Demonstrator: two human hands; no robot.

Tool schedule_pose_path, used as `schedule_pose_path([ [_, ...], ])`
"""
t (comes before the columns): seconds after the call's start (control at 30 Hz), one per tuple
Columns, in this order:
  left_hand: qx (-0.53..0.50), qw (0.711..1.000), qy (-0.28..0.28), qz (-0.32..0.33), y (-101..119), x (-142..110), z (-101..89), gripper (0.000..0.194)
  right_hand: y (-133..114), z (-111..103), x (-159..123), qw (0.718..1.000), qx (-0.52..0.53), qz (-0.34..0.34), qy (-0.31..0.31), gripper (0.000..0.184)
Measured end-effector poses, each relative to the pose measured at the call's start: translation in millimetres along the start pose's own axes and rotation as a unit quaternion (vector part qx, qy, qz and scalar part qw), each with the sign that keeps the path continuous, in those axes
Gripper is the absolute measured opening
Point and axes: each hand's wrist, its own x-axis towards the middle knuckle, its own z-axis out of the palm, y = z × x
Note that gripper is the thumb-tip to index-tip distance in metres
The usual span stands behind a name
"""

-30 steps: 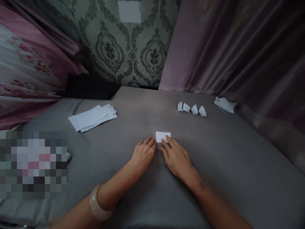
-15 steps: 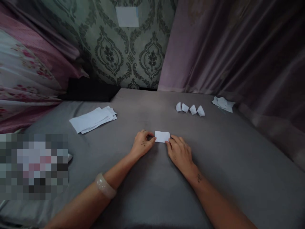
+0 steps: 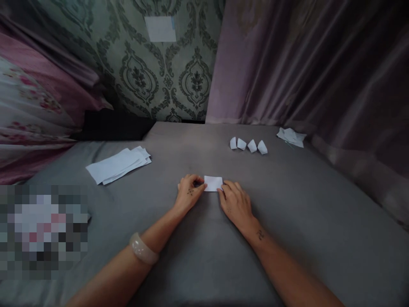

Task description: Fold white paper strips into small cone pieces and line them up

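Note:
A small white rectangle of folded paper [image 3: 213,183] lies on the grey cloth-covered surface [image 3: 204,256] in front of me. My left hand [image 3: 191,190] grips its left edge between thumb and fingers. At the right edge, my right hand [image 3: 235,199] pinches the same paper, thumb at the near corner and fingers curled beside it. Both fingertips stay low, close to the cloth. A pale bangle [image 3: 143,249] sits on my left forearm.
Several folded white paper shapes [image 3: 252,146] stand in a row beyond my right hand. Crumpled paper [image 3: 291,137] lies farther right. Loose white sheets [image 3: 118,165] are stacked at left, before a folded black cloth [image 3: 116,125]. A blurred-out patch [image 3: 43,232] covers the near left.
The view has shifted slightly, so the surroundings sit a little farther left. Both hands keep hold of the paper's two ends, almost unmoved.

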Motion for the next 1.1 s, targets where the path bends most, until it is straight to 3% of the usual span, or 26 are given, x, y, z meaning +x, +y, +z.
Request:
schedule_pose_path([
  [0.17,-0.084,0.996,-0.038,0.003,2.4,-2.3,0.2,0.012,2.6,2.0,0.7,0.999,0.032,0.011,-0.006,0.025],
  [0.33,-0.058,0.989,0.010,0.135,2.6,-8.7,-1.6,0.007,6.7,-1.0,6.7,0.990,0.107,0.021,0.086,0.030],
  [0.43,-0.022,0.976,0.032,0.213,4.6,-14.1,-3.8,0.010,7.9,-5.9,10.5,0.982,0.134,-0.036,0.125,0.032],
  [0.53,-0.032,0.970,0.020,0.241,8.0,-17.1,-4.9,0.009,8.8,-8.9,11.7,0.975,0.161,-0.081,0.131,0.025],
  [0.6,-0.093,0.976,0.015,0.196,10.3,-16.3,-5.0,0.011,9.3,-9.8,11.1,0.971,0.176,-0.090,0.136,0.024],
  [0.67,-0.200,0.975,0.005,0.096,12.0,-13.3,-4.5,0.024,9.2,-10.6,9.9,0.967,0.183,-0.102,0.144,0.024],
  [0.73,-0.299,0.954,-0.028,-0.012,12.3,-9.2,-3.4,0.038,8.0,-11.5,8.7,0.964,0.182,-0.124,0.147,0.024],
  [0.8,-0.356,0.929,-0.069,-0.075,10.9,-5.5,-1.8,0.046,6.0,-12.2,8.1,0.963,0.176,-0.152,0.139,0.026],
  [0.87,-0.384,0.914,-0.086,-0.101,7.9,-2.5,-0.5,0.046,4.1,-12.0,8.4,0.962,0.168,-0.177,0.123,0.029],
  [0.93,-0.394,0.911,-0.057,-0.110,3.8,0.1,-0.7,0.041,3.3,-10.6,9.5,0.961,0.160,-0.195,0.110,0.031],
  [1.1,-0.320,0.941,0.028,-0.107,-8.7,8.0,-6.9,0.036,6.9,-3.8,14.6,0.962,0.146,-0.215,0.083,0.029],
])
